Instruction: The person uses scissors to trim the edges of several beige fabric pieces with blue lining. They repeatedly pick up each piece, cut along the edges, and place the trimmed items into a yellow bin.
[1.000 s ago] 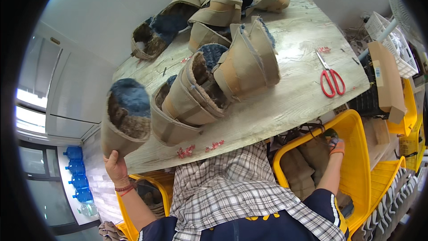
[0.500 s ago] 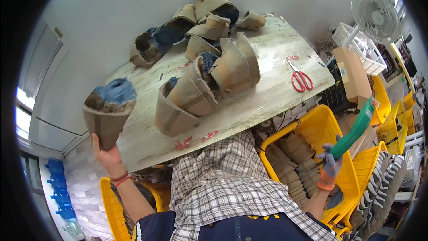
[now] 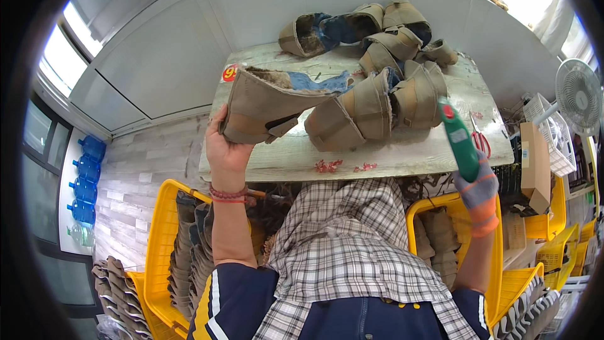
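My bare left hand (image 3: 228, 154) grips the underside of a tan boot upper (image 3: 258, 110) with a brown fleece lining and blue lining cloth at its top. It is held up over the table's left part. My right hand (image 3: 479, 192), in a grey and orange glove, is wrapped round a green hand tool (image 3: 462, 145) with a red part near its upper end. The tool points up, and its working tip cannot be made out. Between the hands, more tan boot uppers (image 3: 362, 116) stand on the table (image 3: 277, 167); several others (image 3: 390, 47) are heaped behind them.
Red-handled scissors (image 3: 482, 143) lie near the table's right edge, beyond the tool. Yellow baskets with stacked pieces stand at my left (image 3: 157, 258) and right (image 3: 494, 258). A cardboard box (image 3: 535, 167) and a white fan (image 3: 577, 94) are at the right, blue water jugs (image 3: 85, 190) at the far left.
My view has turned to the left. The boot upper in my left hand has turned from upright to lying sideways, closer to the others. My right hand has raised the green tool toward the table's edge.
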`<state>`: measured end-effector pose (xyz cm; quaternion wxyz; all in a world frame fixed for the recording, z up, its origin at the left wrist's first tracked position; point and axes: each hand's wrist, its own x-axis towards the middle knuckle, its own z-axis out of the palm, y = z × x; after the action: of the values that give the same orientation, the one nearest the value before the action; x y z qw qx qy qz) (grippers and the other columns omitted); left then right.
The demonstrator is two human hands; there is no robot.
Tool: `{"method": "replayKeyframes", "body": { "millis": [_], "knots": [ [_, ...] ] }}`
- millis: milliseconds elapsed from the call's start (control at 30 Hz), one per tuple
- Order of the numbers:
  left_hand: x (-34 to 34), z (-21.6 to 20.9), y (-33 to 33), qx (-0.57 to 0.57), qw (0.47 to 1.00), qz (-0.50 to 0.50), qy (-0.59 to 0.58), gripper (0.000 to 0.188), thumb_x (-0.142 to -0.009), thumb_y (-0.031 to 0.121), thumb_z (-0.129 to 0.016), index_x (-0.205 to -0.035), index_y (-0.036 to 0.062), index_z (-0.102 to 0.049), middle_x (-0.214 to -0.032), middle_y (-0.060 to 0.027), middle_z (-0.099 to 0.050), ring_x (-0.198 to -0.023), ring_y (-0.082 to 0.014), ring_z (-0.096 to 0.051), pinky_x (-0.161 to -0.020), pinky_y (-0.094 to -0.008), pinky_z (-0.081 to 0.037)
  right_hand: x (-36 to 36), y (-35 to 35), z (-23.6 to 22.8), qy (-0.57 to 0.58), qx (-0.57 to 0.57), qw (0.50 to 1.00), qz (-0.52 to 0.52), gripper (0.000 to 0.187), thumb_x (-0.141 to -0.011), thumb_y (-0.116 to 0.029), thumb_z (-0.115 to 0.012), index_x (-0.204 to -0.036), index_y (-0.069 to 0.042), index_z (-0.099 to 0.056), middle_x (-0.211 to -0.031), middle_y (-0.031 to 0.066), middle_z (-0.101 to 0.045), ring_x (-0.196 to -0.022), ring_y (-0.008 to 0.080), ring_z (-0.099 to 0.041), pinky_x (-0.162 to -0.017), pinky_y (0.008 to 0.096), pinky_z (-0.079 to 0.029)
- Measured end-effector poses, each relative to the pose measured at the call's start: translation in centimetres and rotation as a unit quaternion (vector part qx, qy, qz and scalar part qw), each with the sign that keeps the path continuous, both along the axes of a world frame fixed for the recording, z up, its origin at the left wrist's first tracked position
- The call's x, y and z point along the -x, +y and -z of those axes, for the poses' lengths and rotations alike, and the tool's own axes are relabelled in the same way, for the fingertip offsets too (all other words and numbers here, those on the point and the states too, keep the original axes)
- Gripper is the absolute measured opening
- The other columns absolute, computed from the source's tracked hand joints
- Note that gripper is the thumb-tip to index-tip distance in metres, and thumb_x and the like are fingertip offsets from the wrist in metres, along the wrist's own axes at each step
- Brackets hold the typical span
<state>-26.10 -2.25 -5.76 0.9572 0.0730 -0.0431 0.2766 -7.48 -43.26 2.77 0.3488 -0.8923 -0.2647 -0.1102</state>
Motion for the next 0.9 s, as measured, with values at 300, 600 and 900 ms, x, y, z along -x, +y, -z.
{"method": "replayKeyframes", "body": {
  "millis": [300,600,900],
  "knots": [
    [3.1,3.1,-1.0,0.066,0.997,0.016,0.033,0.030,-0.095,0.017,-0.043,-0.118,-0.0002,-0.052,-0.122,-0.0153,-0.057,-0.114,-0.0298,-0.054,-0.098,-0.0469,-0.042,2.9,5.6,3.7,-0.103,-0.034,0.971,-0.213,0.056,-0.063,-0.034,-0.084,-0.103,-0.002,-0.060,-0.076,0.0094,-0.063,-0.064,0.0193,-0.059,-0.059,0.0308,-0.049],
    [5.3,2.3,-1.9,0.045,0.997,0.050,0.022,0.032,-0.096,0.017,-0.042,-0.120,-0.0014,-0.051,-0.119,-0.0158,-0.059,-0.110,-0.0300,-0.057,-0.096,-0.0463,-0.045,1.9,7.3,4.9,-0.357,0.052,0.898,-0.253,0.072,-0.053,-0.046,-0.085,-0.103,-0.002,-0.058,-0.069,0.0087,-0.058,-0.056,0.0264,-0.053,-0.050,0.0366,-0.043],
    [4.8,3.1,-2.1,0.025,0.998,0.058,0.023,0.032,-0.097,0.018,-0.042,-0.118,-0.0031,-0.052,-0.118,-0.0165,-0.060,-0.108,-0.0294,-0.058,-0.095,-0.0434,-0.046,2.6,7.6,5.5,-0.360,0.047,0.887,-0.285,0.072,-0.054,-0.047,-0.085,-0.104,-0.002,-0.058,-0.072,0.0085,-0.060,-0.058,0.0265,-0.054,-0.051,0.0355,-0.043]
  ]
}}
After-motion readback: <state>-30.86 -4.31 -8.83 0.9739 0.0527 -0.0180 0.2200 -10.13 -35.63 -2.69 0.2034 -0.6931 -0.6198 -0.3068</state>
